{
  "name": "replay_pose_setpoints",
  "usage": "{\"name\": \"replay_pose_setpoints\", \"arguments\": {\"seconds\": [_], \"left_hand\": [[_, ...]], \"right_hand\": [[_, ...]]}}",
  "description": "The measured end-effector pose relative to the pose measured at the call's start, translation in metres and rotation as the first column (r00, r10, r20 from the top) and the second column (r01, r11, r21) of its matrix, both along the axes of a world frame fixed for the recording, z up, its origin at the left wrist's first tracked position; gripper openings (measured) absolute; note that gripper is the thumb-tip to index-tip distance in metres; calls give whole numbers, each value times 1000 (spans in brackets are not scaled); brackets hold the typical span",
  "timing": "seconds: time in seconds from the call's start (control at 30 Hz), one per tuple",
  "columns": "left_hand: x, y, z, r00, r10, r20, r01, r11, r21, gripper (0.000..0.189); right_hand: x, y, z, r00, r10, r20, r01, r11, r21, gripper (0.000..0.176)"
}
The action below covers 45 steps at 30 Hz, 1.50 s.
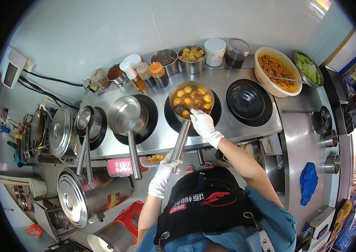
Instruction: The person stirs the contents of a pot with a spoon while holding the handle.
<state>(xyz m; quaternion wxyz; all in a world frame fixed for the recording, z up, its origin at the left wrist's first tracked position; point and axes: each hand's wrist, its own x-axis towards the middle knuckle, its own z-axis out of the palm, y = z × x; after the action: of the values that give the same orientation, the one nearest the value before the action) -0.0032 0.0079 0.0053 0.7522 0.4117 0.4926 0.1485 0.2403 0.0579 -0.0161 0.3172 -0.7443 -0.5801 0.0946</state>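
Note:
A steel saucepan (pixel 170 97) sits on the burner in the middle of the stove. Round yellow pieces (pixel 187 89) lie in brown liquid inside it. My left hand (pixel 164 171), in a white glove, is wrapped round the end of the pan's long handle (pixel 181 141). My right hand (pixel 203 124), also gloved, is at the pan's near rim with its fingers closed on a dark utensil (pixel 181 108). That utensil reaches into the liquid; its kind is hard to make out, and most of it is hidden.
Left of the pan stand another saucepan (pixel 124 113) and a smaller pot with a ladle (pixel 85 118). A black burner (pixel 249 101) is at right. Squeeze bottles (pixel 158 74), a pot of yellow chunks (pixel 191 54) and a large bowl of orange shreds (pixel 267 86) line the back.

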Motion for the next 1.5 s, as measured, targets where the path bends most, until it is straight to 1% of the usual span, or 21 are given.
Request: {"name": "replay_pose_setpoints", "arguments": {"seconds": [0.03,0.13,0.17,0.23,0.37,0.4,0.47,0.57,0.67,0.77,0.8,0.87,0.93,1.0,1.07,1.33,1.5], "left_hand": [[0,0,2,1000,2,0,-2,1000,1,57],[0,-1,0,1000,17,0,-17,1000,1,57],[0,-1,0,1000,21,2,-21,1000,-3,57],[0,-1,0,1000,6,19,-6,1000,16,58],[0,0,0,1000,25,16,-25,1000,-10,58],[0,0,0,999,27,22,-27,1000,-13,57],[0,0,0,999,27,29,-26,1000,-17,57],[1,-1,2,1000,19,22,-19,1000,-12,58],[2,-8,0,1000,24,19,-25,999,25,58],[7,-9,0,999,7,34,-8,999,36,57],[8,-8,0,1000,10,15,-11,1000,25,57],[10,-5,1,1000,24,-7,-23,1000,16,57],[15,-1,0,999,-2,32,1,1000,24,57],[18,-6,3,1000,16,19,-16,1000,17,58],[18,-7,5,1000,31,1,-31,999,7,58],[17,-8,10,998,58,36,-57,998,-37,58],[16,-8,11,999,51,17,-50,998,-21,56]], "right_hand": [[3,1,-2,1000,3,0,-3,1000,2,26],[18,2,-1,999,30,-43,-21,979,203,27],[24,0,5,994,35,-100,-14,980,199,26],[37,-4,16,992,31,-125,5,960,281,25],[61,-17,33,992,-9,-124,44,959,280,24],[64,-22,37,989,-10,-146,54,952,301,24],[68,-31,47,986,-21,-164,68,956,286,24],[70,-42,46,980,-44,-192,95,960,265,23],[71,-51,38,975,-73,-210,148,917,370,23],[71,-57,33,972,-86,-217,165,910,381,24],[71,-57,29,963,-76,-257,168,919,357,24],[70,-55,27,959,-90,-270,180,926,331,24],[68,-52,25,955,-102,-277,188,933,307,24],[66,-50,23,944,-113,-310,209,932,296,24],[66,-49,21,947,-124,-298,213,933,289,24],[69,-49,15,950,-157,-270,228,940,255,23],[65,-44,9,952,-171,-253,231,946,230,23]]}}
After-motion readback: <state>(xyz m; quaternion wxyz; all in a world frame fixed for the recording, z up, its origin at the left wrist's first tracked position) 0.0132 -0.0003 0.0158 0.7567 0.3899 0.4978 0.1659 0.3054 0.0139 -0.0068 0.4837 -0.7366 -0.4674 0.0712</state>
